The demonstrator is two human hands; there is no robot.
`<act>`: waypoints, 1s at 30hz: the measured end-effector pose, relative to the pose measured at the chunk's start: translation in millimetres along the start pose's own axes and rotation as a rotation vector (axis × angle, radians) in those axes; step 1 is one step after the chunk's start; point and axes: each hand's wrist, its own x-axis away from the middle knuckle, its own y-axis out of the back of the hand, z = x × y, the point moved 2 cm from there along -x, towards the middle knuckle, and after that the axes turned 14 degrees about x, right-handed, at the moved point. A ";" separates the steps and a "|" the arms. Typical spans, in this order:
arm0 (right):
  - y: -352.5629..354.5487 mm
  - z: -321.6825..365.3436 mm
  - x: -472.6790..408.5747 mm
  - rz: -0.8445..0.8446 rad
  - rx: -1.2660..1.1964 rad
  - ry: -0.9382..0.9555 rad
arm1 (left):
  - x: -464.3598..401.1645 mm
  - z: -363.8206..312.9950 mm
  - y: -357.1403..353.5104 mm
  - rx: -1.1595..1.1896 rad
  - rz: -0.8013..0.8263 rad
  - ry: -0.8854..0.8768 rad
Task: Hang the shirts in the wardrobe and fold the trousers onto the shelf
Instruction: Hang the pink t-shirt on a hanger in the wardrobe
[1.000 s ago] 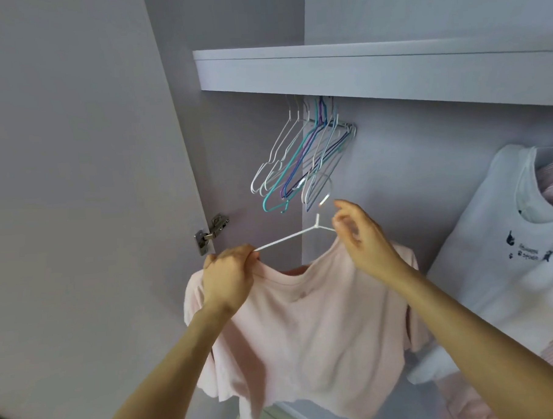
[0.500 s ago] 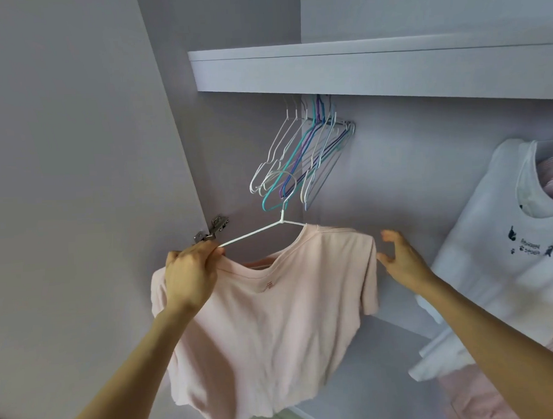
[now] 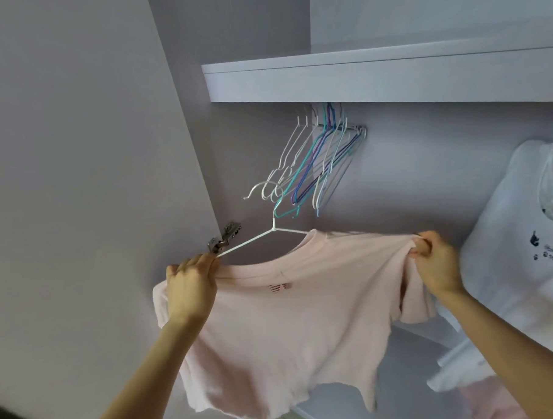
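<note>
A pale pink t-shirt hangs spread out on a white wire hanger in front of the open wardrobe. My left hand grips the shirt's left shoulder together with the hanger's left arm. My right hand pinches the shirt's right shoulder and pulls it sideways. The hanger's hook points up to the left, below the bunch of empty hangers, and is not on the rail.
A white t-shirt with small dark prints hangs at the right, with pink fabric below it. The wardrobe shelf runs overhead. The open door with its metal hinge stands at the left.
My right hand has moved from the hanger's neck to the right and taken hold of the shirt's right shoulder. The shirt is now stretched wider across the hanger.
</note>
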 end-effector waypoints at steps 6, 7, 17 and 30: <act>-9.1 -10.1 24.9 0.400 0.333 -0.114 | -6.7 -12.7 -20.4 0.123 0.048 0.056; -5.9 -7.0 25.6 0.347 0.287 -0.091 | -7.2 -13.2 -21.5 0.145 0.062 0.043; 9.8 23.0 34.0 0.607 0.527 0.546 | -14.7 -41.9 -45.6 0.287 0.207 -0.181; 62.2 -33.7 39.6 0.502 0.215 -0.184 | -35.8 -137.0 -105.6 0.357 0.321 -0.155</act>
